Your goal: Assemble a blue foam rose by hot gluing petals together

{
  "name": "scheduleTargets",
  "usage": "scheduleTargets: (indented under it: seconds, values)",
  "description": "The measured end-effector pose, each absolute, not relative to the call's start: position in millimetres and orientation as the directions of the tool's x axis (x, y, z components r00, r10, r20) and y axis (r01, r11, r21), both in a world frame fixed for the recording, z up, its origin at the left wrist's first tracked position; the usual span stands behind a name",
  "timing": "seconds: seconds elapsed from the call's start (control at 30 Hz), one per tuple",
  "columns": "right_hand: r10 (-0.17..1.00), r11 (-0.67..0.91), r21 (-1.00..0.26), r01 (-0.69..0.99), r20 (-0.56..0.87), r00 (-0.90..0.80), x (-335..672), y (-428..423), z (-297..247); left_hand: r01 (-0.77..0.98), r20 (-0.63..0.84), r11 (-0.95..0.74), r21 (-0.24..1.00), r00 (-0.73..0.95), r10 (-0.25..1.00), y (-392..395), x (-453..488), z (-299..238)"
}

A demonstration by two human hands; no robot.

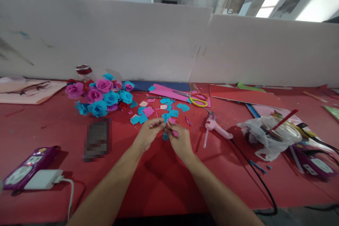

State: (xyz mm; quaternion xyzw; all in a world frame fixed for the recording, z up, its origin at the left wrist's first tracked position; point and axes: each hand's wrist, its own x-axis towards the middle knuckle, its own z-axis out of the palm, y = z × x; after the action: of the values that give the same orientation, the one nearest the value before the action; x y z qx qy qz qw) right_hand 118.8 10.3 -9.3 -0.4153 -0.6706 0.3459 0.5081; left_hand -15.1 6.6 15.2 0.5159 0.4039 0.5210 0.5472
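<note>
My left hand [148,133] and my right hand [182,142] meet over the middle of the table, fingertips pinched together. Between them is a small blue paper flower piece [165,116], part of it hidden by the fingers. Blue also shows just beneath the fingertips. Beyond my hands lie loose cut petals in blue, such as one blue petal [183,107], and in pink, such as one pink petal [148,112]. Scissors [198,101] with yellow and red handles rest on a pink paper strip [165,93]. A pink glue gun [218,129] lies on the right with a clear glue stick beside its nozzle.
A bunch of pink, blue and red paper flowers [97,95] stands at the back left, near a lidded jar [84,72]. Power strips [31,166], a white charger [43,179] and a plastic-wrapped tub [280,129] flank the red table [156,190]. A white partition [106,39] rises behind.
</note>
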Motion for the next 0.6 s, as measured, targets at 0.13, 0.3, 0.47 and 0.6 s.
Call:
scheduleTargets:
  seconds: [0.13,0.3,0.47,0.6]
  values:
    - [0.910,0.413,-0.873,0.257,0.386,-0.153,120,8,-2,-0.197,0.091,-0.065,0.978,0.127,0.988,6,-13,14]
    - [0.880,0.468,-0.856,0.219,0.474,-0.031,126,2,18,-0.231,0.090,-0.065,0.971,0.099,0.991,8,-12,11]
    - [0.862,0.507,-0.862,-0.010,0.507,-0.013,133,4,31,-0.198,0.071,-0.034,0.980,0.180,0.981,5,-9,7]
    - [0.820,0.571,-0.820,0.022,0.571,-0.037,136,7,31,-0.116,0.080,-0.057,0.992,0.208,0.975,4,-8,3]
